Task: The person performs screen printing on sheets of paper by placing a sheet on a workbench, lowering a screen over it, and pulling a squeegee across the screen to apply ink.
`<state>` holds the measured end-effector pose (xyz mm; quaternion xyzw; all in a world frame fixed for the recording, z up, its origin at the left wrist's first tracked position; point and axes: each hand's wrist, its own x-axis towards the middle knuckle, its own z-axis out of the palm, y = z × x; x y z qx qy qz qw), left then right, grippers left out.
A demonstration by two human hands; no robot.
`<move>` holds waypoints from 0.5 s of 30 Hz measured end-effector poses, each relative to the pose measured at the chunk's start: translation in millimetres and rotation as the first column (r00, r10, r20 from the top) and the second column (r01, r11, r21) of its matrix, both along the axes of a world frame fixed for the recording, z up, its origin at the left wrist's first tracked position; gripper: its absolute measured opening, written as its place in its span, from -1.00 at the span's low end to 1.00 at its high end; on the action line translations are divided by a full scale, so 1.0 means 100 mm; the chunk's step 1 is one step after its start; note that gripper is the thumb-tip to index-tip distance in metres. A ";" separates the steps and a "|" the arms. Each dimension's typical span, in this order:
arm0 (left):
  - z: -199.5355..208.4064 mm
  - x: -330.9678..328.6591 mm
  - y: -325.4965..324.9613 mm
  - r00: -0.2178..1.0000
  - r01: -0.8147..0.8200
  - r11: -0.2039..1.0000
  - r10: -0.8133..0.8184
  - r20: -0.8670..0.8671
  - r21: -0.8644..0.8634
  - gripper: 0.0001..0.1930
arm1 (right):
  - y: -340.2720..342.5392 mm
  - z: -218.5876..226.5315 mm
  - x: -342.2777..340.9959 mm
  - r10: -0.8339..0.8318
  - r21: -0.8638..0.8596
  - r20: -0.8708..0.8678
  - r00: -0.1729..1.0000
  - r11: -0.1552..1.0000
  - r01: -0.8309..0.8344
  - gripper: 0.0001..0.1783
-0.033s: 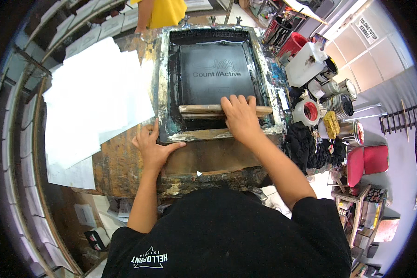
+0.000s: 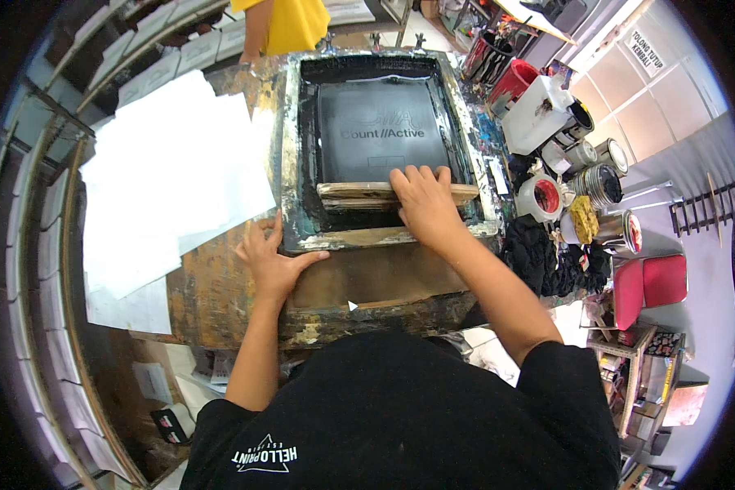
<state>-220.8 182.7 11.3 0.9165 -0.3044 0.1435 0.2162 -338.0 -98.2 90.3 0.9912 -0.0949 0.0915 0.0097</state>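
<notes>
Likely best to keep squeegee [image 2: 355,193] level, press evenly along its length and stroke straight, clear of the frame's [image 2: 353,238] sides. Lying crosswise at the screen's [image 2: 384,159] near end, inside the frame. Gripped from above in right hand [image 2: 427,204], with fingers curled closed over its top and forearm slanting in from lower right. Bracing, apparently, at the frame's near-left corner with left hand [image 2: 269,257], thumb and forefinger wide apart, grasping nothing.

Red folding chair [image 2: 664,280], white plastic jug [image 2: 532,121], red bucket [image 2: 517,77], white sign [image 2: 645,54]
</notes>
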 end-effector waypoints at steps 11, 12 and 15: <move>0.94 0.08 -0.49 0.849 -0.071 0.568 -0.397 -0.349 -0.820 -0.03 | 0.08 0.95 -0.01 -0.005 -0.073 0.374 0.927 0.997 0.035 -0.46; 1.04 0.17 -0.53 0.863 -0.048 0.552 -0.396 -0.313 -0.832 -0.08 | -0.02 1.10 0.16 -0.022 -0.102 0.406 0.913 0.992 0.069 -0.51; 1.09 0.64 -0.79 0.935 0.180 0.355 -0.352 0.047 -0.917 -0.27 | -0.33 1.54 0.51 0.123 -0.213 0.614 0.780 0.977 0.014 -0.59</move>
